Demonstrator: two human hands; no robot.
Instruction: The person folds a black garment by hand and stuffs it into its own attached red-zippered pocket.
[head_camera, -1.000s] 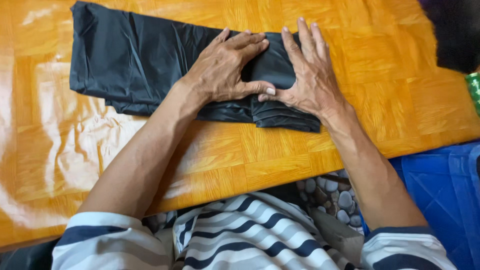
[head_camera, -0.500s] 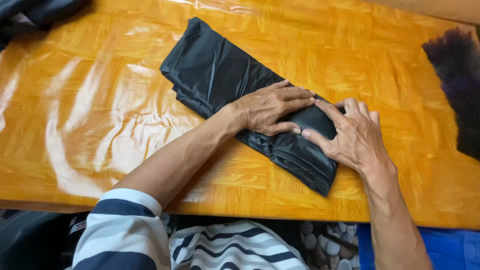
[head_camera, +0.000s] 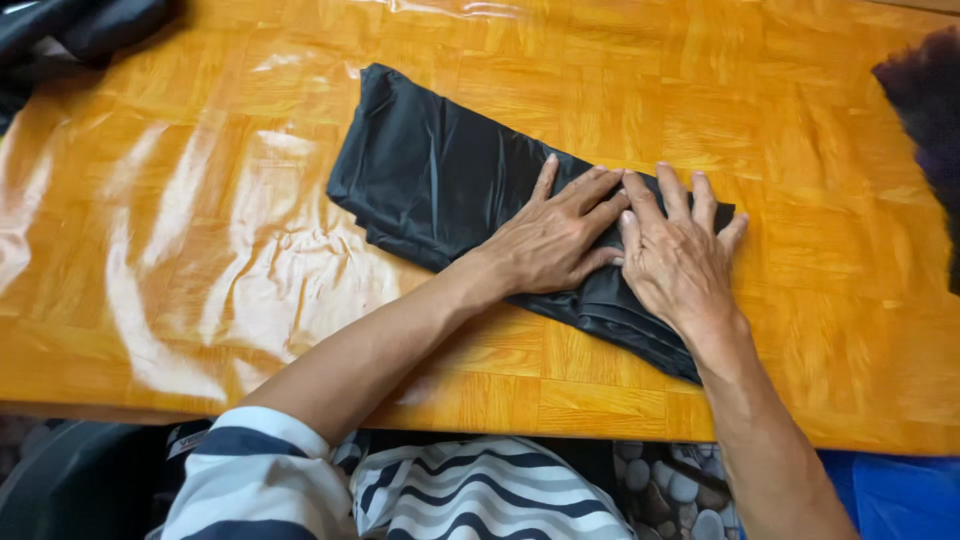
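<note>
Folded black garment (head_camera: 440, 180) lying diagonally across the centre of the glossy orange wood-pattern tabletop (head_camera: 200, 260), running from upper centre toward lower right. Left hand (head_camera: 555, 235), flat with fingers spread and grasping nothing, presses on the garment's middle. Right hand (head_camera: 680, 255), likewise flat and unclenched, presses just beside it on the lower-right end of the fold; the two hands nearly touch at the thumbs. Further dark cloth (head_camera: 70, 30) sits in the upper left corner of the frame, well apart. A dark fuzzy object (head_camera: 925, 110) lies at the right edge. Striped sleeves (head_camera: 260, 480) appear along the bottom. No container is visible.
</note>
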